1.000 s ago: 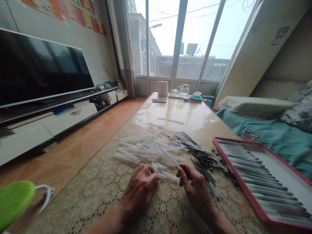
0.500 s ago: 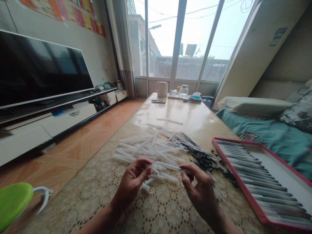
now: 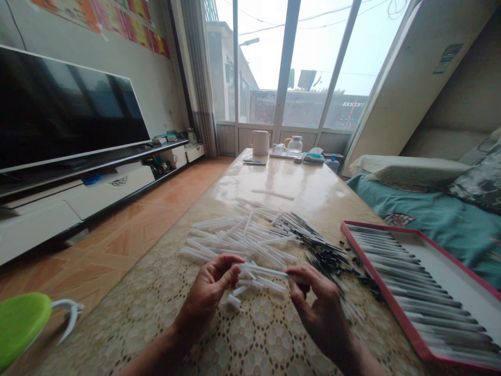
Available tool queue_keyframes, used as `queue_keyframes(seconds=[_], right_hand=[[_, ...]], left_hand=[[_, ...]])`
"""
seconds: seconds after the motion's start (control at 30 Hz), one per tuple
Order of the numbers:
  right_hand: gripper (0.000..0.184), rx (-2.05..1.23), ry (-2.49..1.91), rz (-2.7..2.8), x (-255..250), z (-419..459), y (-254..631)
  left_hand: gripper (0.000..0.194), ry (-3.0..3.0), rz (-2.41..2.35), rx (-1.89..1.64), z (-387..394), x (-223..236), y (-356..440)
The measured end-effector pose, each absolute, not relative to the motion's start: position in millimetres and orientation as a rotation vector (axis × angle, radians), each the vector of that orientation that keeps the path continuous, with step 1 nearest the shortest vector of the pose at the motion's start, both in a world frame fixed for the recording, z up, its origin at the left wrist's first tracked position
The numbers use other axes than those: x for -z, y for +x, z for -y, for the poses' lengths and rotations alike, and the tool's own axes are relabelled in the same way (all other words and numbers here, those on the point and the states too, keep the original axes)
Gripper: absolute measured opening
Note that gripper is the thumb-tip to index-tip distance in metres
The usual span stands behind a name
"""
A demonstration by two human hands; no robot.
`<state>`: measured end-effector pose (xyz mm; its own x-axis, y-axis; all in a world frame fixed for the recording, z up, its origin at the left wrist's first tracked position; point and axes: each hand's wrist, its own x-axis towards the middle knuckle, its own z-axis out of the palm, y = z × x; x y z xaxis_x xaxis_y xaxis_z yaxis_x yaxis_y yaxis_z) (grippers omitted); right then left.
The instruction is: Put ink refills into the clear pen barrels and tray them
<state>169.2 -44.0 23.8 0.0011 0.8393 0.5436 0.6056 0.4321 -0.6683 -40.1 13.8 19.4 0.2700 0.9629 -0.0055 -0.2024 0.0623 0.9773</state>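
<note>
Over a patterned table [image 3: 305, 183], left hand [image 3: 205, 290] and right hand [image 3: 321, 295] pinch a slender tube [image 3: 268, 271] at opposite ends, a step seemingly calling for steady alignment

Translucent plastic tubes [image 3: 223, 237] on a smooth, glossy counter [image 3: 285, 178].
Smooth plastic pens [image 3: 415, 277] look partly clear, partly dark; the small black caps [image 3: 331, 258] look like plastic. The blanket [image 3: 442, 219] is soft, creased matt cloth, the stool [image 3: 25, 321] smooth plastic, the TV [image 3: 70, 112] screen glossy, the jug [image 3: 295, 145] clear and shiny.
</note>
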Motion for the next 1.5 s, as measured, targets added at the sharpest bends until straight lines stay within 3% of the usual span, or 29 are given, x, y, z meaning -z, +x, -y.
queue_keyframes(seconds=[0.23,0.43,0.67,0.77,1.0,1.1,1.33,1.5], right_hand=[[0.014,-0.302,-1.237,1.788,-25,44,168],[0.010,0.023,-1.351,2.104,-16,39,171],[0.019,0.277,-1.321,2.189,-8,46,158],[0.024,0.087,-1.384,2.156,-6,48,153],[0.036,-0.752,-1.337,1.879,-13,48,152],[0.039,-0.910,-1.332,1.788,-15,46,151],[0.034,-0.502,-1.522,1.859,-44,40,176],[0.028,-0.122,-1.889,1.824,-72,21,261]], left_hand=[[0.013,1.208,-0.882,-1.080,-13,-23,-40],[0.017,1.170,-0.841,-1.038,-11,-19,-39],[0.019,1.162,-0.765,-1.032,-6,-11,-34],[0.018,1.187,-0.755,-1.036,-3,-10,-34],[0.015,1.276,-0.809,-1.064,3,-9,-38],[0.016,1.268,-0.800,-1.061,1,-7,-36],[0.045,1.261,-0.901,-1.068,-7,-15,-35],[0.042,1.221,-1.006,-1.195,-9,-15,-40]])
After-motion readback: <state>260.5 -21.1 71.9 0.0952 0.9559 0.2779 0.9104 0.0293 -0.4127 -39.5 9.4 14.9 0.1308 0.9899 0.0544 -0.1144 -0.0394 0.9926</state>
